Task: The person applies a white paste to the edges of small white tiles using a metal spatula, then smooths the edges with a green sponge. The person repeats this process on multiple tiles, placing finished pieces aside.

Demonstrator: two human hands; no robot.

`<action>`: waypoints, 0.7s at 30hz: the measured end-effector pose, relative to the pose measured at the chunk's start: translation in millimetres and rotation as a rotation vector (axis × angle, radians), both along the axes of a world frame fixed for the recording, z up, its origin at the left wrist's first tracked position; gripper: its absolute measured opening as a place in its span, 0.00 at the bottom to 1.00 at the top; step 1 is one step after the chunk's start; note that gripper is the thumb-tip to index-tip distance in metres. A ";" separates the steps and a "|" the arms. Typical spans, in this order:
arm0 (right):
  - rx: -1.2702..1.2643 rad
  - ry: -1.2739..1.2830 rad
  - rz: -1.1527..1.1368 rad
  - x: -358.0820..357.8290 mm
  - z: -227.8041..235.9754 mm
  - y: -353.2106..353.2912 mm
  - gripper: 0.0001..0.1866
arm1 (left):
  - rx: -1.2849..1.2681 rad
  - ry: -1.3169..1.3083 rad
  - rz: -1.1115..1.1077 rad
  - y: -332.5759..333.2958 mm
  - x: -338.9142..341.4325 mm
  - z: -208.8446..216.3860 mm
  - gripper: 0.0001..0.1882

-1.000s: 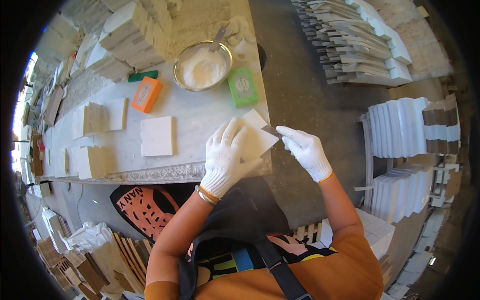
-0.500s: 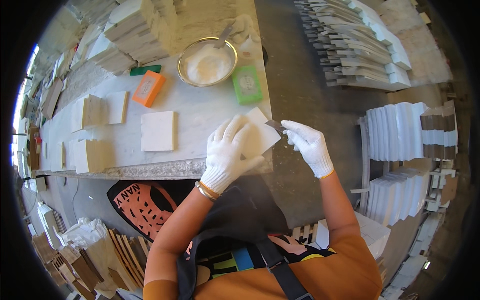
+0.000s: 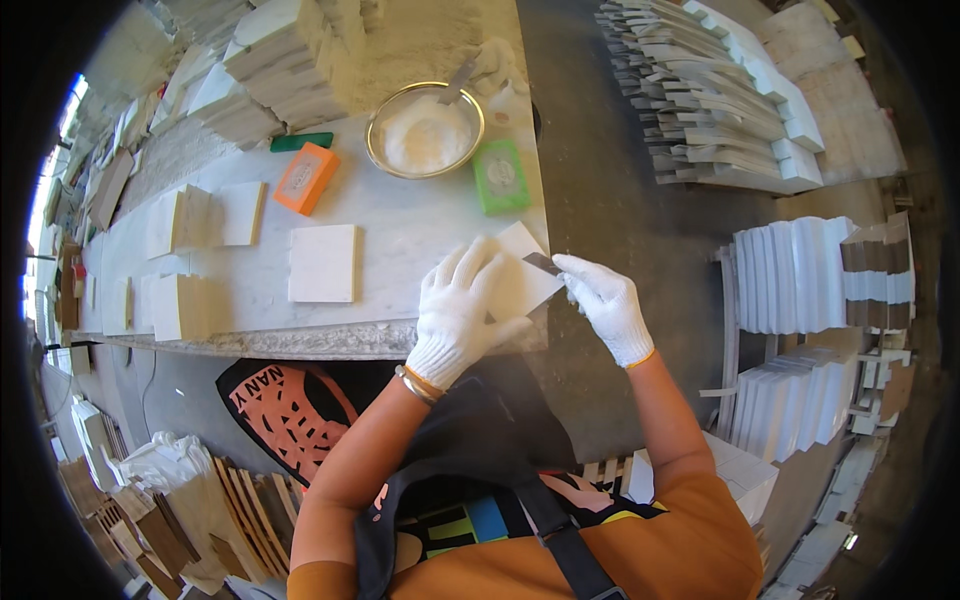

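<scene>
My left hand (image 3: 455,310), in a white knit glove, lies over a white square tile (image 3: 522,292) at the table's right front corner. Its fingers are stretched out, with the thumb apart, holding the tile down. My right hand (image 3: 605,305), gloved too, pinches a small flat metal scraper (image 3: 541,263) whose blade reaches over the tile's right edge. Beyond the tile are a green block (image 3: 500,177) and a gold-rimmed bowl (image 3: 425,130) of white paste or powder with a metal putty knife (image 3: 458,80) standing in it. Another white tile (image 3: 323,263) lies to the left.
An orange block (image 3: 306,178) and a dark green piece (image 3: 302,142) lie on the pale stone table (image 3: 390,270). Small tile stacks (image 3: 190,307) stand at left, taller ones (image 3: 280,45) behind. Stacked slabs (image 3: 790,275) line the floor at right.
My right hand has moved slightly left and down, bringing the scraper further over the tile. My left hand keeps its place on the tile. The whole view has shifted a little.
</scene>
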State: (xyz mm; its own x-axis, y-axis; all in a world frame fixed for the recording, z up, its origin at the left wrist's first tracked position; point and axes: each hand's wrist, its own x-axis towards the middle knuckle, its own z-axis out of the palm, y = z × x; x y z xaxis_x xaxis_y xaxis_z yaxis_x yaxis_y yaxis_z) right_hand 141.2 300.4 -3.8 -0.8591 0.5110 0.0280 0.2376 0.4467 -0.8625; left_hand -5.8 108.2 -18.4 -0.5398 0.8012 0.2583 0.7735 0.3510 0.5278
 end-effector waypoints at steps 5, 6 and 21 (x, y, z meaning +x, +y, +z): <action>0.101 -0.005 0.129 7.2 -3.0 -13.1 0.15 | -0.011 -0.016 -0.015 1.3 -0.2 3.0 0.41; 0.029 -0.028 0.088 5.4 -1.4 -11.1 0.15 | -0.012 -0.019 -0.013 0.8 0.1 2.1 0.41; -0.535 -0.147 -0.156 25.3 26.5 -35.4 0.22 | 0.017 -0.069 -0.022 -4.5 -1.5 10.4 0.47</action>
